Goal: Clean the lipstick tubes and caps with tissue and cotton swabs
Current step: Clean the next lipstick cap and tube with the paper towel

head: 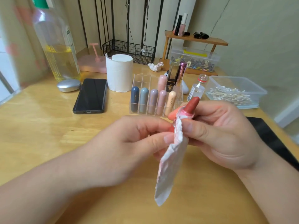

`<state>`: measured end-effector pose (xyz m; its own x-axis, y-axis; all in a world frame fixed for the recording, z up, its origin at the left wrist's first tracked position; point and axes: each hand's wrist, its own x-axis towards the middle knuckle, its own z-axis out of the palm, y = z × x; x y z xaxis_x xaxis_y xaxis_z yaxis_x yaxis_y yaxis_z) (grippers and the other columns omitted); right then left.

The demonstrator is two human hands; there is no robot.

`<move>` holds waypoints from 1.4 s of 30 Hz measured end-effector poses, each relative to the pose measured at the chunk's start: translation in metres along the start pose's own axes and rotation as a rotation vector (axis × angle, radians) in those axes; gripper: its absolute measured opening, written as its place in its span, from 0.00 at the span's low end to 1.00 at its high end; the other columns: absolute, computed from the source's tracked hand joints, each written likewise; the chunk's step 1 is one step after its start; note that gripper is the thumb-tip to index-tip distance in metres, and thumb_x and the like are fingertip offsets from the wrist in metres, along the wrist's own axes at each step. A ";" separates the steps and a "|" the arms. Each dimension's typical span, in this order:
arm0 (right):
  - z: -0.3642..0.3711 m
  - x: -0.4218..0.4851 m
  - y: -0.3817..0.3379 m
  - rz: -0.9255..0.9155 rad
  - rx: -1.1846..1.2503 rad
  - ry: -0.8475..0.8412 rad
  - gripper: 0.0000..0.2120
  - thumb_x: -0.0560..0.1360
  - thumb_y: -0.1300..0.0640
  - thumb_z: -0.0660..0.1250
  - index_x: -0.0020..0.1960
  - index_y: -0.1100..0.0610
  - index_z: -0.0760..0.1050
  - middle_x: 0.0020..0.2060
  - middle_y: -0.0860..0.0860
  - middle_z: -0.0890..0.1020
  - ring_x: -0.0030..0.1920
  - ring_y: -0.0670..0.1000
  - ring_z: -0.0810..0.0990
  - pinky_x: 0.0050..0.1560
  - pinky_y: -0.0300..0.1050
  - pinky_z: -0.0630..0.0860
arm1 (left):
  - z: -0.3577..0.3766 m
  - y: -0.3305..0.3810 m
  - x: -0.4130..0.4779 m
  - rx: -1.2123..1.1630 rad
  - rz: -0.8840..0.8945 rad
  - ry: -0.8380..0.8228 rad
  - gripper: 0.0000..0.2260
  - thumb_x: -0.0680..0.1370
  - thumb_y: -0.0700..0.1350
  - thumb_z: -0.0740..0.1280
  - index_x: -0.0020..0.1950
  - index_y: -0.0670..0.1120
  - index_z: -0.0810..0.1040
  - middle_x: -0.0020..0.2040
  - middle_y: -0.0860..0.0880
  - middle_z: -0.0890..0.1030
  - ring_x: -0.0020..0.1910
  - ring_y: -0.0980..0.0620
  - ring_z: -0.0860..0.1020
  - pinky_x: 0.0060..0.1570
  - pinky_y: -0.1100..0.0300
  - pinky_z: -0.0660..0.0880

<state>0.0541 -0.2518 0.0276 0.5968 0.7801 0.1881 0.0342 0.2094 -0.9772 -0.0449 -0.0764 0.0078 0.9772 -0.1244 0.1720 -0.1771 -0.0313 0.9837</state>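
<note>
Just above the near table (40, 126), pinches a stained tissue (169, 167) with the left hand (129, 143), grips an uncapped lipstick (193, 103) in the right hand (226, 135), wraps the tissue's top round its collar. Beyond, faces capped lipsticks (152, 101) upright in a clear rack (142, 78), tissue roll (119, 71) left, box (252, 88) of cotton swabs (229, 94) right.

Barely any legible text here, just 1 word

The black-and-gold box (171, 76) standing in the clear organizer (179, 96) has what looks like "ydby" running up its side. The peach tube (170, 102) and navy tube (134, 98) carry tiny print, and the big bottle (55, 46) and small vial (195, 92) have labels, all too blurry to read.
</note>
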 end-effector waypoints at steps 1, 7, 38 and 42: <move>0.001 0.000 0.000 0.007 -0.010 0.008 0.13 0.66 0.54 0.75 0.50 0.57 0.85 0.41 0.53 0.85 0.45 0.54 0.84 0.46 0.47 0.79 | 0.002 0.000 0.000 0.008 0.022 0.052 0.10 0.73 0.50 0.70 0.49 0.48 0.85 0.39 0.52 0.85 0.38 0.58 0.80 0.38 0.67 0.76; 0.010 0.001 0.006 -0.022 -0.027 0.063 0.14 0.66 0.54 0.73 0.48 0.59 0.85 0.43 0.56 0.85 0.49 0.58 0.83 0.51 0.52 0.81 | 0.018 -0.008 -0.002 0.121 0.093 0.437 0.13 0.63 0.58 0.77 0.39 0.52 0.83 0.36 0.36 0.80 0.32 0.47 0.74 0.31 0.40 0.75; 0.004 0.010 0.015 0.116 0.357 -0.035 0.10 0.72 0.60 0.69 0.51 0.63 0.81 0.42 0.58 0.78 0.44 0.58 0.76 0.48 0.54 0.74 | 0.014 -0.009 0.003 -0.003 0.065 0.045 0.12 0.80 0.47 0.64 0.57 0.45 0.83 0.49 0.38 0.83 0.45 0.38 0.78 0.50 0.43 0.76; 0.007 0.010 0.014 0.140 0.428 -0.042 0.08 0.71 0.61 0.68 0.48 0.64 0.80 0.38 0.57 0.78 0.37 0.56 0.77 0.39 0.48 0.77 | 0.011 -0.011 0.003 -0.212 -0.021 -0.046 0.14 0.79 0.48 0.64 0.54 0.39 0.82 0.44 0.47 0.82 0.42 0.54 0.78 0.44 0.64 0.75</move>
<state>0.0553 -0.2370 0.0162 0.5391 0.8394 0.0697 -0.3840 0.3186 -0.8667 -0.0415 -0.0878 -0.0032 0.9732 -0.1712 0.1532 -0.1231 0.1744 0.9769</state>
